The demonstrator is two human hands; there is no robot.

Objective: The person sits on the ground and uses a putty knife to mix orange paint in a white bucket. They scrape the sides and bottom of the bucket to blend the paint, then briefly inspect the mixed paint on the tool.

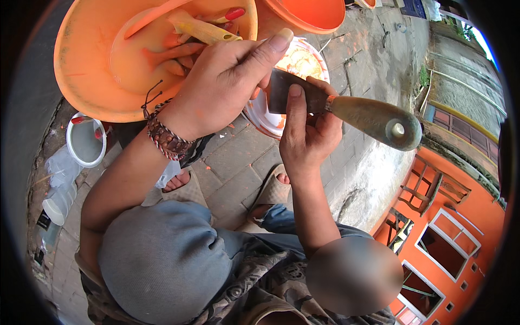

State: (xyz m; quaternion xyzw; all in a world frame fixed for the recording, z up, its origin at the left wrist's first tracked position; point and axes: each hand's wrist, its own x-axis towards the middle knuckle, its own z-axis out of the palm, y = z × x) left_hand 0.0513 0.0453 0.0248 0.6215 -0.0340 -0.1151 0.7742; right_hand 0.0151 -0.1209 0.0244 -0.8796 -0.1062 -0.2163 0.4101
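Work on a hand tool appears to be in hand, out over grey paving point(233, 187), which leaves open room to the right and a narrower patch between the sandalled feet point(189, 192). The largest vessel, an orange basin point(67, 81), fills the upper left; cloudy orange liquid and several coated tools lie in it, and its near rim runs just under the left forearm, so room is tight on that side. A second orange basin point(295, 20) stands beyond it, and a white bucket point(260, 118) smeared with orange sits below the hands, its rim partly hidden by them. A small white pail point(70, 142) stands well apart at the far left. The left hand point(225, 70) has its thumb stretched away and its fingers bent underneath; whether they press on anything I cannot tell. The right hand point(310, 135) pinches a scraper point(352, 111), thumb on top of the metal near the handle, fingers beneath. The scraper is held above the bucket, handle pointing right, blade point(280, 93) close beside the left fingers. The step looks like tending that blade; a next move would call for a firm pinch and fingertips clear of its edge.
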